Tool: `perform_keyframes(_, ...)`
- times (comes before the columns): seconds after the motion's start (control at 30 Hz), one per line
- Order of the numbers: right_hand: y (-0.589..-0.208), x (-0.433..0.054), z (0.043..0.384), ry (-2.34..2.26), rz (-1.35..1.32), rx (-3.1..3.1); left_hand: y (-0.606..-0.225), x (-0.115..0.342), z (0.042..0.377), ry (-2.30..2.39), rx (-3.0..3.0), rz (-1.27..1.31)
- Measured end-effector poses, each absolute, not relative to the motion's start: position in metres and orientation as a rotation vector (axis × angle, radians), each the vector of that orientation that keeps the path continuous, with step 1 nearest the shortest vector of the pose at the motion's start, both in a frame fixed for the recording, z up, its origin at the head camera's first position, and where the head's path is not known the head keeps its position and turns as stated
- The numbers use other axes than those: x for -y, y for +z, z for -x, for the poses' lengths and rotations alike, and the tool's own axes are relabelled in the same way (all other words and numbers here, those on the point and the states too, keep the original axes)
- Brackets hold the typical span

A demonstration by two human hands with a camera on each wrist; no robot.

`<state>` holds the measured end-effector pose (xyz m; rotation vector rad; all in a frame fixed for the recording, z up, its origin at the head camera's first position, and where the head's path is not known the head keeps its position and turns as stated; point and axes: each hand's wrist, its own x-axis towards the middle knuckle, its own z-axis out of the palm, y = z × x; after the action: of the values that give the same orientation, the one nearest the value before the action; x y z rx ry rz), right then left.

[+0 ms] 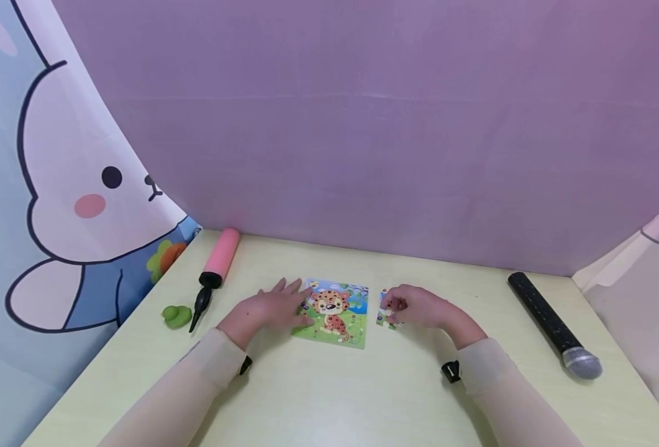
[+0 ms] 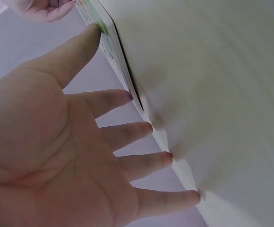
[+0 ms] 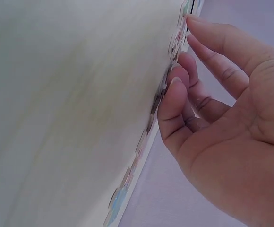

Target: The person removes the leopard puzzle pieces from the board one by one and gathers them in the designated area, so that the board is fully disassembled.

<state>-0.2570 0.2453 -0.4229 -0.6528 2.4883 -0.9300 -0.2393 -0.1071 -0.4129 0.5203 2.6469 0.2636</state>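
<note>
A puzzle board [image 1: 335, 335] with a cartoon leopard on grass under a blue sky lies flat on the table. My left hand [image 1: 276, 307] spans its left side with fingers straight and spread. In the left wrist view its thumb [image 2: 87, 47] and index finger touch the board's edge, while the other fingertips rest on the table. To the board's right lie printed puzzle pieces [image 1: 382, 320] in a narrow patch, partly covered by my right hand [image 1: 421, 307]. That hand's fingers bend down to the pieces [image 3: 139, 146]; whether they pinch one is hidden.
A pink hand pump [image 1: 221, 254] with a black nozzle lies at the left, beside a small green duck [image 1: 176, 316]. A black microphone [image 1: 547, 316] with a silver head lies at the right. A purple cloth [image 1: 363, 155] hangs behind the table [image 1: 335, 403].
</note>
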Motion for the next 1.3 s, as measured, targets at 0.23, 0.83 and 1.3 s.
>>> perform_keyframes(0.23, -0.425, -0.242, 0.257, -0.876, 0.673, -2.516, -0.413, 0.108, 0.24, 0.243, -2.643, -0.522)
perform_keyframes(0.83, -0.425, -0.237, 0.255, -0.829, 0.737, -2.529, -0.416, 0.109, 0.241, 0.239, -2.643, -0.539)
perform_keyframes(1.3, -0.399, -0.217, 0.255, -0.824, 0.723, -2.648, -0.412, 0.108, 0.24, 0.228, -2.64, -0.545)
